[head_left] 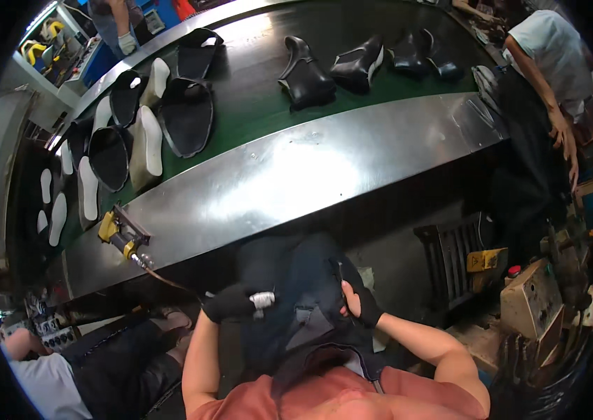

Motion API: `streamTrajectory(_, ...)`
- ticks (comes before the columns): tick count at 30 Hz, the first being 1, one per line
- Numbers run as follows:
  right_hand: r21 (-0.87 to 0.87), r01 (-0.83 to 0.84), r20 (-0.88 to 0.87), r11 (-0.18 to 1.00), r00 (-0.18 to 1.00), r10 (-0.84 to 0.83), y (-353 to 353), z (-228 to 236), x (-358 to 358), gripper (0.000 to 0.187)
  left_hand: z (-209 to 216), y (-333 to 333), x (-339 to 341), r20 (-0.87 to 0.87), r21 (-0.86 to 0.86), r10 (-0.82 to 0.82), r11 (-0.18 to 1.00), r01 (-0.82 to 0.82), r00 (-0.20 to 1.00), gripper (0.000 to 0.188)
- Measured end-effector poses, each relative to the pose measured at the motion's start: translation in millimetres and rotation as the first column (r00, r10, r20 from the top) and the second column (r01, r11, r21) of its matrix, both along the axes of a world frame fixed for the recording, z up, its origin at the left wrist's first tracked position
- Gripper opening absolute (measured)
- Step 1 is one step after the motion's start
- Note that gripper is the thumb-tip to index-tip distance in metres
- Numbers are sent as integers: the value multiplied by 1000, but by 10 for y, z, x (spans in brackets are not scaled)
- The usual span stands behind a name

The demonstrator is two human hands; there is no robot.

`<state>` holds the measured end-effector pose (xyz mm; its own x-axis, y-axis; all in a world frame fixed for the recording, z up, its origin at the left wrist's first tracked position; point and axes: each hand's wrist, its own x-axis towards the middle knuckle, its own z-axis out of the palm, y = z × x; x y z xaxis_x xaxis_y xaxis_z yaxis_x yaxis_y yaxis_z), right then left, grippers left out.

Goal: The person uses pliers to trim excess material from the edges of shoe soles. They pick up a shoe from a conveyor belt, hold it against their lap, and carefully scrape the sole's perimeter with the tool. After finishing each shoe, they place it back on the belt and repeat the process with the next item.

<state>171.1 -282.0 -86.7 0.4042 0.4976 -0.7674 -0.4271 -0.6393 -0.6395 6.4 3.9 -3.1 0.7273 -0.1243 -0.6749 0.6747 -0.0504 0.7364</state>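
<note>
My left hand [232, 304], in a black fingerless glove, is beside my left thigh. White wrapping covers its fingertips, which point towards my lap, and I see nothing held in them. Over my right thigh is my right hand [361, 302], also in a black glove, its thumb bare and its fingers curled. A thin, dark, narrow thing seems to stick up from that hand, too small to name. Dark cloth [282, 266] covers my lap between the hands. A yellow air stapler [120, 236] lies on the metal ledge ahead of my left hand, its hose running down towards me.
Beyond the metal ledge [240, 199] runs a green conveyor belt [240, 122]. It carries black boot uppers [188, 115] and pale shoe lasts [147, 143] at left, black shoes [308, 82] farther right. Co-workers sit on both sides. A control box [531, 297] stands at right.
</note>
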Motion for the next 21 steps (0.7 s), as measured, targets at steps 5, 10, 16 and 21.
streamTrajectory(5,-60,11,119,998,993,-3,-205,119,-202,64,-44,-678,-693,-177,99,-53,993,72,983,49)
streamTrajectory(10,-62,-29,193,998,980,40,-438,281,-578,65,-248,-728,-945,-240,156,88,986,-51,967,58)
streamTrajectory(16,175,-34,407,984,912,-41,-598,162,-912,49,-267,-592,-898,-125,214,-23,975,50,992,62)
streamTrajectory(21,177,78,315,981,940,-131,-453,108,-778,49,-681,-440,-1031,-80,118,-124,984,133,989,59)
